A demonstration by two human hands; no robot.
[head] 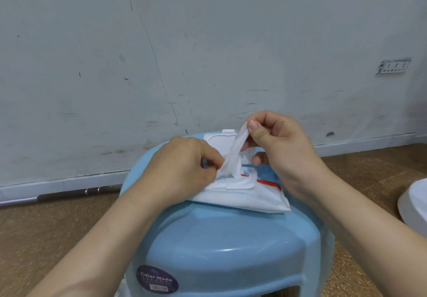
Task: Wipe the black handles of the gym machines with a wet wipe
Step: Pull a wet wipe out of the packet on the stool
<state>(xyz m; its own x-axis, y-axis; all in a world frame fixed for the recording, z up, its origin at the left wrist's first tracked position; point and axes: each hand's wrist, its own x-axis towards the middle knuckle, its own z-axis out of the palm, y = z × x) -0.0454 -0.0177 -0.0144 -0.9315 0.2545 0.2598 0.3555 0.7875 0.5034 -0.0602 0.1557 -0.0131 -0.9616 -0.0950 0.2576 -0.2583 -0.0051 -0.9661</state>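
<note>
I'm working over a blue plastic stool (221,239) that stands on the floor close to the far wall. The pack of wipes (254,200) lies flat on its far half. No black handles or gym machines are in view, so I judge this to be the very start: getting a wipe out.

My left hand (180,164) sits at the left of the pack's mouth. Its fingers (208,158) are curled together and seem to nip the low end of the wet wipe (235,151) down against the pack. My right hand (277,144) is raised just beyond, with thumb and forefinger pinching the wipe's top end, so the sheet is stretched upright between the two hands. The white lid (217,140) is flipped open toward the wall.

To do this well, I'd keep the pack pinned with the left hand. I'd draw straight up and slowly with the right so only one sheet comes free without tearing, then snap the lid closed.
</note>
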